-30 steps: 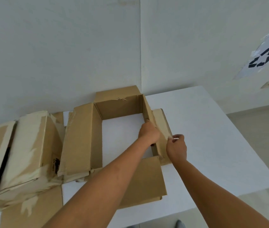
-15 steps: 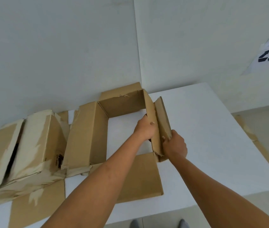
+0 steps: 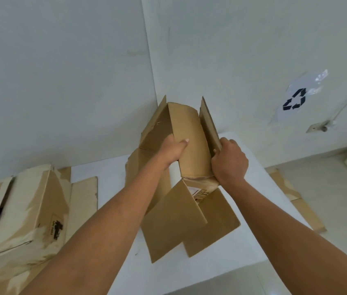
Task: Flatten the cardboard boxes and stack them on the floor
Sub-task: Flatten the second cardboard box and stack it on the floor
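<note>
A brown cardboard box [image 3: 191, 141] is lifted off the white table [image 3: 259, 235] and tilted, its sides folding together and its lower flaps hanging loose. My left hand [image 3: 173, 151] grips the box's left panel, thumb across the front face. On the right edge, my right hand [image 3: 230, 161] grips the panel and its side flap. A second, worn box [image 3: 19, 218] with torn pale patches stands on the table at the left.
A flat cardboard piece [image 3: 83, 196] lies under and beside the worn box. Flattened cardboard [image 3: 296, 199] lies on the floor to the right of the table. The wall corner stands right behind the table, with a recycling sign [image 3: 296, 99] on the right wall.
The box, which sat open on the table, has been raised and swung upright, its walls collapsing toward each other. Both hands rose with it, keeping their hold on the right side.
</note>
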`<action>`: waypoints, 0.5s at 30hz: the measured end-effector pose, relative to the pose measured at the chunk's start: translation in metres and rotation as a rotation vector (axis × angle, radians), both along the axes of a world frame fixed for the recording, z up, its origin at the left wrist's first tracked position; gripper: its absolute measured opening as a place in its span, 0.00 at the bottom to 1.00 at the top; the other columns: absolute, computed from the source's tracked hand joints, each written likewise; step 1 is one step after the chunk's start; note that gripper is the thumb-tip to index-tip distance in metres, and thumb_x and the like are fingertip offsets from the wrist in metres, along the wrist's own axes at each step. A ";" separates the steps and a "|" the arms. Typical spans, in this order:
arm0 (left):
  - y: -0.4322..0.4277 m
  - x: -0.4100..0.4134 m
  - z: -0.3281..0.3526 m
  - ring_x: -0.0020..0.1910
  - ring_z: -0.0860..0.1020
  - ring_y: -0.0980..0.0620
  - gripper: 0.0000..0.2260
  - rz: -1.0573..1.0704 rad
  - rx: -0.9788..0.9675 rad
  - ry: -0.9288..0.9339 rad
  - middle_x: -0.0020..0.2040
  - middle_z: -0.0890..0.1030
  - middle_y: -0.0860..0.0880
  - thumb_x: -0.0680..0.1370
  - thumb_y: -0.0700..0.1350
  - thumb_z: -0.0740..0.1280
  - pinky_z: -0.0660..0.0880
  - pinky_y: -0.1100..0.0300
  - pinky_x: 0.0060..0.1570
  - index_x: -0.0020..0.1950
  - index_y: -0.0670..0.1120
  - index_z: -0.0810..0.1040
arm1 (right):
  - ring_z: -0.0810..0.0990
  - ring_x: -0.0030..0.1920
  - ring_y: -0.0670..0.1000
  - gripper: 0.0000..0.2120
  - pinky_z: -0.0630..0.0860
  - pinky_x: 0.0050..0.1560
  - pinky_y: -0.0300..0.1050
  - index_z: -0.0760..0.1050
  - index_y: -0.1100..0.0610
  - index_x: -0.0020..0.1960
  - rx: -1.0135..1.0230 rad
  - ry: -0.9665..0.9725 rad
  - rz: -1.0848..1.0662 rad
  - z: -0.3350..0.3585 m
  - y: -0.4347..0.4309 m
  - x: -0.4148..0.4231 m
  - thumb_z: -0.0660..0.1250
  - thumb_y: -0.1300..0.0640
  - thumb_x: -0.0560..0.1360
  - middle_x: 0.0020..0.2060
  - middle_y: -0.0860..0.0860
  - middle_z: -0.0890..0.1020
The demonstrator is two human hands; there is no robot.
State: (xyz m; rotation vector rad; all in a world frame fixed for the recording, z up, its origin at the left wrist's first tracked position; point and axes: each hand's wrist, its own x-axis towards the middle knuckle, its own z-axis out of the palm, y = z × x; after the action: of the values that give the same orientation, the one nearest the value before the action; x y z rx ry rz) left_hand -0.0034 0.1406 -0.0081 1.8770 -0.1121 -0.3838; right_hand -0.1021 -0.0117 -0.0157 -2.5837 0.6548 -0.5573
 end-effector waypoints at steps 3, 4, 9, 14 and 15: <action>-0.013 0.001 0.001 0.55 0.82 0.46 0.25 0.048 -0.039 0.060 0.57 0.82 0.47 0.73 0.56 0.70 0.79 0.45 0.59 0.66 0.45 0.76 | 0.72 0.32 0.55 0.03 0.63 0.33 0.45 0.74 0.57 0.48 -0.130 0.002 0.009 0.022 -0.013 0.000 0.64 0.64 0.79 0.41 0.52 0.73; -0.017 0.003 -0.002 0.56 0.81 0.45 0.27 0.069 -0.061 0.076 0.58 0.82 0.47 0.70 0.57 0.70 0.79 0.43 0.59 0.66 0.45 0.75 | 0.71 0.31 0.55 0.03 0.62 0.32 0.44 0.75 0.57 0.48 -0.164 0.000 0.012 0.028 -0.018 -0.001 0.65 0.64 0.78 0.41 0.52 0.73; -0.026 0.003 -0.006 0.59 0.79 0.43 0.26 0.147 -0.092 0.069 0.61 0.80 0.46 0.74 0.55 0.70 0.76 0.43 0.63 0.68 0.44 0.75 | 0.69 0.30 0.55 0.04 0.59 0.30 0.43 0.73 0.57 0.48 -0.178 -0.040 0.017 0.034 -0.026 0.001 0.65 0.65 0.78 0.41 0.52 0.71; -0.011 0.001 -0.004 0.58 0.79 0.43 0.21 0.281 -0.018 0.071 0.61 0.80 0.45 0.78 0.52 0.69 0.76 0.45 0.62 0.67 0.43 0.74 | 0.78 0.44 0.56 0.08 0.75 0.39 0.50 0.75 0.55 0.56 -0.006 -0.096 0.226 0.016 -0.008 0.008 0.63 0.61 0.77 0.49 0.51 0.75; -0.006 0.000 -0.003 0.60 0.78 0.43 0.20 0.320 0.012 0.058 0.63 0.79 0.45 0.80 0.51 0.68 0.75 0.46 0.63 0.69 0.43 0.73 | 0.78 0.48 0.56 0.12 0.78 0.43 0.52 0.75 0.53 0.58 0.025 -0.085 0.285 0.012 -0.003 0.010 0.64 0.60 0.76 0.52 0.50 0.76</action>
State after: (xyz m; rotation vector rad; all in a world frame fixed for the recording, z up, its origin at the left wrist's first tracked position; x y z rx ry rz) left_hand -0.0036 0.1346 -0.0110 1.8550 0.2284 -0.2178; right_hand -0.0925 -0.0151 -0.0038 -2.5526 0.2569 -0.5556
